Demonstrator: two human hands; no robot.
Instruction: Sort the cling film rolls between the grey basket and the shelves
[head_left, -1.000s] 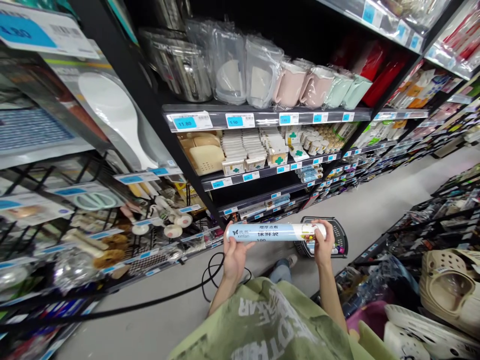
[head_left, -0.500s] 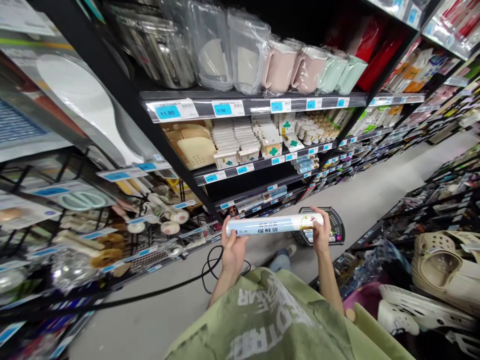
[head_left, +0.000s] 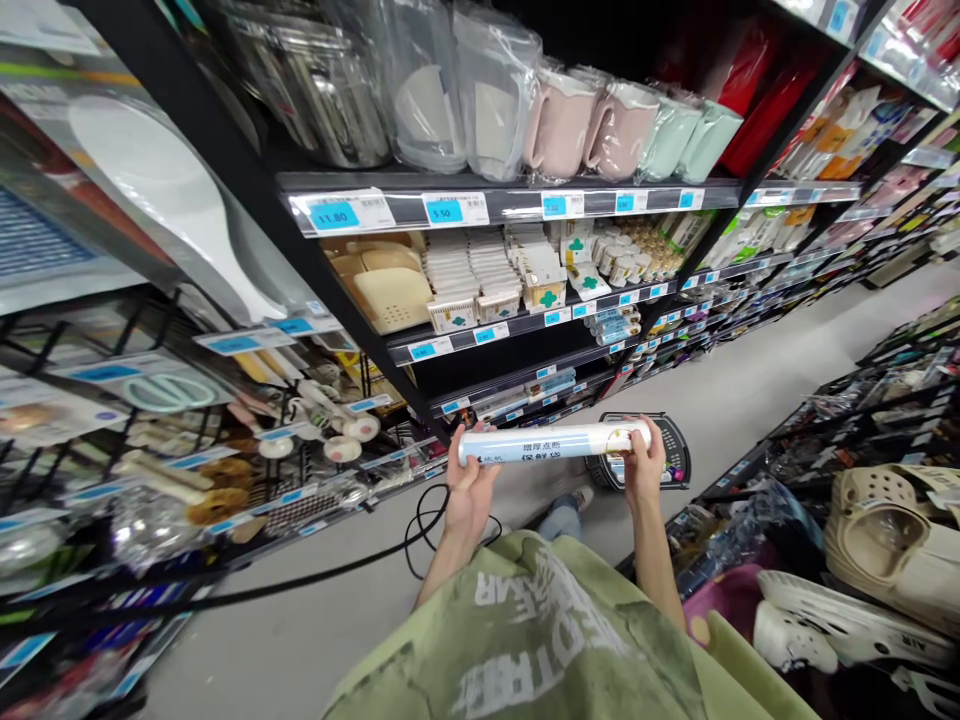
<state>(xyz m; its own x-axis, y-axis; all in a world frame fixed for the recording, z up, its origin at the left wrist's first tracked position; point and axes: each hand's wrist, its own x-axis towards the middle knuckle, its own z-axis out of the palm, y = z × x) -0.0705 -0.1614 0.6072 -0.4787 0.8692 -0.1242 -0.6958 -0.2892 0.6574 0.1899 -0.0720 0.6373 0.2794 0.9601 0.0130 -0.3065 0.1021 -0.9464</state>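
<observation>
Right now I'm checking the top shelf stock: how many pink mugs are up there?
2. One pink mug stands right of the clear bags; the second pink mug stands beside it, left of the green mugs. More may hide behind.

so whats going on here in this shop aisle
A person stands in a store aisle holding a long roll level in front of them, the left hand at one end and the right hand at the other, printed side up. A black basket sits on the floor just beyond the roll. Shelves beside them carry pink and green mugs and small boxes. A black cable loops across the floor.
</observation>
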